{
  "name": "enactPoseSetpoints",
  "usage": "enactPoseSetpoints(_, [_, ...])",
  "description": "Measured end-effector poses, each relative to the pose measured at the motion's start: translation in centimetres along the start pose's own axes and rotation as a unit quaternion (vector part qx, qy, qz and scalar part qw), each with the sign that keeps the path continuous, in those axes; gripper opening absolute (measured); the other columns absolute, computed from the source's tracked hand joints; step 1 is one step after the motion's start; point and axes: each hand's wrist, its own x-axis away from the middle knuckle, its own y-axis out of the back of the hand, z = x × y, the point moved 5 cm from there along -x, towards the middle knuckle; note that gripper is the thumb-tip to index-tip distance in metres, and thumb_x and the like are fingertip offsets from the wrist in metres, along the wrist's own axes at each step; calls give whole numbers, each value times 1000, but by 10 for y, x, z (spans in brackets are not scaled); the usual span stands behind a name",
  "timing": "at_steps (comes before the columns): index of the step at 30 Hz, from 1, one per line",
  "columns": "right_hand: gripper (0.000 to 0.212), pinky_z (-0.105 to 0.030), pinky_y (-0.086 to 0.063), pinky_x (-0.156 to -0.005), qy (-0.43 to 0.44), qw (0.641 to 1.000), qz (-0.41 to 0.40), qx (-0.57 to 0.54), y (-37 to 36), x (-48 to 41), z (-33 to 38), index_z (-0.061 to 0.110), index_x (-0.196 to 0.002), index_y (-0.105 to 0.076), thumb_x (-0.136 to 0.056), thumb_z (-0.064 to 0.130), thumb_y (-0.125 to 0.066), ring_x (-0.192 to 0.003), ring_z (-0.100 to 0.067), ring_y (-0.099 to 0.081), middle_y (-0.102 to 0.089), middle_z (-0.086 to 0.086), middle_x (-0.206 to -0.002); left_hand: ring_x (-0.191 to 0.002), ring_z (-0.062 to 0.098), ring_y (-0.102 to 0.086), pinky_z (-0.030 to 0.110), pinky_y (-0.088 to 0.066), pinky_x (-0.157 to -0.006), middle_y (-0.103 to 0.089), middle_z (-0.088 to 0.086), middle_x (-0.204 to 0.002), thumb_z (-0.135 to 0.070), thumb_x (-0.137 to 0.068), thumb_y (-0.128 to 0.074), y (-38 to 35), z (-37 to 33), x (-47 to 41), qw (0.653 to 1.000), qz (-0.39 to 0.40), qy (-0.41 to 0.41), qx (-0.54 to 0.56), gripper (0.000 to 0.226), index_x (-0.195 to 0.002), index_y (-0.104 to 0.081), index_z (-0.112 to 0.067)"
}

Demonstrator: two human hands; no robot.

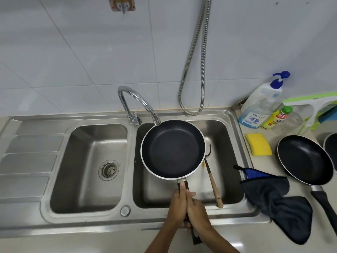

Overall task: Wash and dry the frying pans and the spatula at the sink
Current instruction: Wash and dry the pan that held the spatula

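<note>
The left hand [177, 203] and right hand [197, 209] clasp the frying pan [173, 148] by its handle — bowl straight beyond the fingers (far rim at the tap [138, 103]).

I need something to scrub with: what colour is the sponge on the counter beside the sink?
Yellow. The sponge shows best in the head view.

We're in a kitchen, most likely a home one. A stainless double-bowl sink [91, 117] with a ribbed drainboard [27, 161] sits against a white tiled wall [73, 52], and a chrome swan-neck tap [125, 105] arches over the right bowl. There's a black frying pan [173, 148] over that bowl and a second frying pan [304, 159] on the desk [255, 232]. Beside it are a pump bottle of washing liquid [259, 106], a yellow sponge [258, 144] and a dark cloth [279, 201].
</note>
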Motion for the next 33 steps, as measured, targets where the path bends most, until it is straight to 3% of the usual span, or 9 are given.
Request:
enactPoseSetpoints(3, [73, -29, -49, -53, -5, 999, -14, 49, -5, -7, -2, 15, -65, -67, -98, 69, -31, -53, -19, -65, -66, -2, -56, -79, 12, -69, 29, -53, -85, -77, 3, -89, -55, -106, -29, 42, -29, 11, 969, 4, -71, -237, 60, -90, -70, -13])
enactPoseSetpoints(6, [66, -25, -37, -45, -34, 999, 0, -1, -7, -2, 2, 15, -60, -55, -100, 64, -33, -40, -14, -46, -50, -1, -48, -72, 19, -70, 35, -56, -78, -74, -2, -76, -52, -103, -39, 116, -85, 9, 906, -164, -155, -358, 47, -85, -66, -18])
enactPoseSetpoints(8, [63, -22, -34, -42, -43, 999, -7, -20, -9, 0, 2, 15, -64, -54, -101, 62, -35, -38, -12, -42, -48, -1, -49, -78, 25, -60, 36, -47, -73, -68, 2, -87, -41, -102, -51, 157, -140, -10, 855, -267, -240, -373, 28, -97, -63, -16])
enactPoseSetpoints(10, [64, -22, -33, -41, -44, 999, -14, -25, -11, 2, 2, 14, -64, -54, -100, 63, -35, -38, -13, -41, -48, -3, -50, -98, 30, -59, 43, -49, -83, -64, 10, -112, -27, -98, -59, 182, -194, -39, 790, -311, -339, -406, 24, -115, -60, -10])
enactPoseSetpoints(14, [65, -22, -33, -41, -43, 999, -23, -19, -13, 5, 5, 13, -64, -55, -100, 64, -35, -37, -13, -41, -48, -4, -50, -135, 36, -44, 50, -43, -110, -46, 19, -147, -21, -94, -60, 201, -242, -105, 693, -254, -347, -579, 52, -139, -45, 0])
enactPoseSetpoints(20, [64, -24, -36, -41, -35, 999, -33, -22, -18, 7, 4, 13, -66, -57, -100, 64, -36, -40, -14, -43, -51, -4, -52, -122, 39, -56, 51, -47, -97, -57, 18, -133, -17, -100, -51, 213, -223, -130, 725, -220, -335, -560, 37, -133, -48, -2])
enactPoseSetpoints(24, [67, -25, -39, -42, -24, 999, -38, -3, -23, 8, 3, 13, -64, -58, -100, 65, -34, -40, -14, -46, -53, -2, -51, -108, 39, -62, 50, -50, -87, -62, 18, -120, -15, -100, -50, 214, -211, -119, 701, -232, -354, -575, 23, -118, -58, -3])
enactPoseSetpoints(27, [65, -24, -40, -43, -9, 999, -40, 1, -24, 11, 6, 13, -64, -58, -101, 62, -35, -40, -12, -46, -52, -2, -50, -110, 38, -62, 51, -50, -88, -63, 16, -124, -15, -101, -50, 219, -197, -112, 729, -233, -361, -532, 25, -123, -56, -6])
enactPoseSetpoints(33, [65, -24, -39, -41, 2, 999, -36, -11, -24, 13, 5, 12, -65, -57, -102, 61, -36, -40, -14, -46, -51, -4, -51, -117, 41, -60, 50, -48, -95, -59, 19, -136, -9, -94, -59, 219, -168, -109, 722, -235, -359, -543, 41, -134, -51, -2])
